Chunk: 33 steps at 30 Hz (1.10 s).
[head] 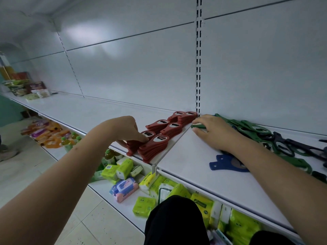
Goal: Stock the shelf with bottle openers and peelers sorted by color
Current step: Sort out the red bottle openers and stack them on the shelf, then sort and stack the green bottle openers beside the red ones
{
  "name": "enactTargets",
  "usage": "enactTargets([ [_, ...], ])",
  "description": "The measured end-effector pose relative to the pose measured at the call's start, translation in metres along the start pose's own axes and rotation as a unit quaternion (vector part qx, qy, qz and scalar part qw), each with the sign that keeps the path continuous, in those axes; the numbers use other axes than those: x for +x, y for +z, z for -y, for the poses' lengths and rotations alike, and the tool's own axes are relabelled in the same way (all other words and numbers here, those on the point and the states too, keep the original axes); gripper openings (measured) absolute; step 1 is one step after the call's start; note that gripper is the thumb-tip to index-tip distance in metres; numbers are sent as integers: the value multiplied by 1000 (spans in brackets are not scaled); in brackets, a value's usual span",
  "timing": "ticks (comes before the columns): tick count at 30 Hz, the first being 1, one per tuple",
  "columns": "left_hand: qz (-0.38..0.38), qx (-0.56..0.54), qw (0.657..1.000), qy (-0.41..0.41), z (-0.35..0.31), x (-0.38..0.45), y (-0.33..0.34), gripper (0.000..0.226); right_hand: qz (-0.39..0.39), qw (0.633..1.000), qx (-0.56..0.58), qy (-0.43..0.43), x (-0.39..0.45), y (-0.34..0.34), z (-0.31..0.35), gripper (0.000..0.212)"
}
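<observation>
Left grip (126, 129) on flat red openers (154, 145)

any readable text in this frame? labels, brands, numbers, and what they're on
None can be read.
Wet wipes pack: printed label, too blurred.
Green tissue packs: print too small.
Boxes at the far end of the shelf: blurred.
Red bottle openers: no lettering visible.

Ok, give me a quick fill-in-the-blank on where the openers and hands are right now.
1. The stacked bottle openers by the left hand are all ____ in colour.
2. The right hand touches a ____ piece near the shelf joint.
3. Under the right forearm lies a flat ____ piece.
4. The loose green pile lies to the ____ of the red stacks.

Missing words: red; green; blue; right
</observation>
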<state>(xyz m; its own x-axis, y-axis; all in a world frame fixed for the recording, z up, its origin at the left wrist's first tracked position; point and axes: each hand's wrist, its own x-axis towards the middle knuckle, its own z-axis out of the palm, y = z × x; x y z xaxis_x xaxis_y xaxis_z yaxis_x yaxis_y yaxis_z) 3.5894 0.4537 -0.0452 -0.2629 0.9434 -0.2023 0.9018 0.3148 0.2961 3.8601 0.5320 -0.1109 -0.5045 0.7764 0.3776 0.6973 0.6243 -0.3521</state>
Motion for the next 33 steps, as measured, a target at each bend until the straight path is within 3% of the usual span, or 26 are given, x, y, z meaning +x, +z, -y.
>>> enactTargets([
  [2, -43, 31, 999, 10, -1, -3, -7, 50, -13, 1000, 5, 0, -1, -5, 4, 36],
  [4, -148, 34, 987, 53, -13, -10, -8, 38, -29, 999, 21, -9, 0, -13, 10, 34],
  [7, -258, -100, 948, 160, -58, -32, 17, 27, -79, 996, 49, 3, 3, -40, 18, 38],
  [10, -216, -103, 923, 301, -109, -49, 69, 27, -159, 982, 90, 49, 3, -79, 18, 37],
  [12, -143, -66, 916, 370, -137, -59, 102, 44, -167, 979, 88, 78, -3, -103, 13, 36],
  [15, -28, 43, 912, 407, -162, -68, 129, 78, -159, 980, 56, 101, -27, -131, -3, 38],
  [17, 15, 81, 907, 412, -169, -68, 138, 86, -143, 983, 28, 108, -50, -145, -17, 41],
  [25, -40, 115, 880, 458, -198, -39, 149, 79, 79, 980, -53, 173, -120, -139, -71, 59],
  [29, -97, 111, 859, 490, -215, -24, 144, 79, 66, 977, -9, 201, -116, -138, -84, 53],
  [33, -41, 44, 852, 521, -241, -4, 129, 61, 0, 978, 54, 201, -112, -139, -101, 42],
])
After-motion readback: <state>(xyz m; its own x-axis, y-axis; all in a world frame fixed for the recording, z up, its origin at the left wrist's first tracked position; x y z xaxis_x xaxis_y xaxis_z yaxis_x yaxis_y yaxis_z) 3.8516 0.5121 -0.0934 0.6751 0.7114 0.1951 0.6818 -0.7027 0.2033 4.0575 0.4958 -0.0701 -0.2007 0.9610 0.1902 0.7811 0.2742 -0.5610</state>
